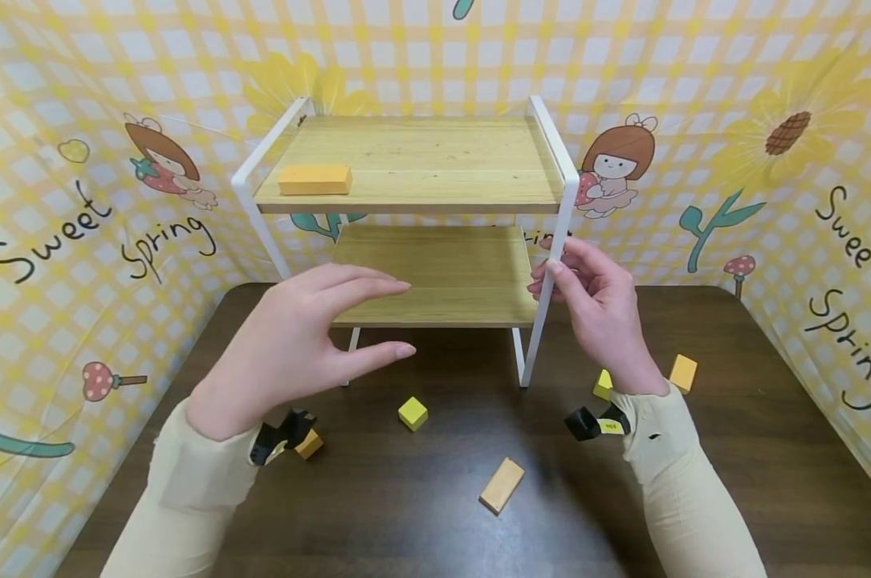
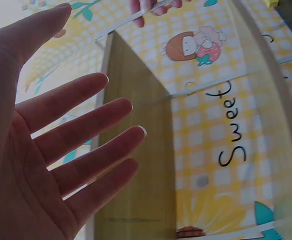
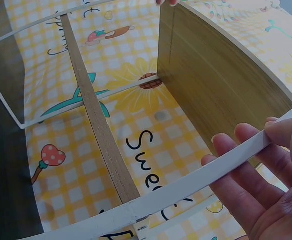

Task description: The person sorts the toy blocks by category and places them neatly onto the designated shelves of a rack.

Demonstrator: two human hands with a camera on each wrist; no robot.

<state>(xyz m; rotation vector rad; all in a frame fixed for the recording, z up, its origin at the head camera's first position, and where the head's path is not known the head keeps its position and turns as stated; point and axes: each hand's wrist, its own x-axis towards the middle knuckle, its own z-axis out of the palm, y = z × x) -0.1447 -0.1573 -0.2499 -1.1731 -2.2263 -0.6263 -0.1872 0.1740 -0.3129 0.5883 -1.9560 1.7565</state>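
A two-tier shelf with wooden boards and a white frame (image 1: 246, 210) stands on the dark table. My right hand (image 1: 600, 301) grips its right front post (image 3: 183, 186) between thumb and fingers, just below the upper board. My left hand (image 1: 291, 333) hovers before the left side of the lower board (image 1: 449, 277), holding nothing. Its fingers (image 2: 95, 117) are spread and fairly straight, the thumb apart from them. On the upper board (image 1: 421, 148), an orange rectangular block (image 1: 315, 180) lies at the front left corner.
A yellow cube (image 1: 413, 413) and a pale wooden block (image 1: 502, 485) lie on the table (image 1: 377, 514) before the shelf. Another orange block (image 1: 684, 373) and a yellow block (image 1: 603, 384) are near my right wrist. One more orange block (image 1: 309, 444) is partly hidden by the left wrist camera. Patterned cloth surrounds the table.
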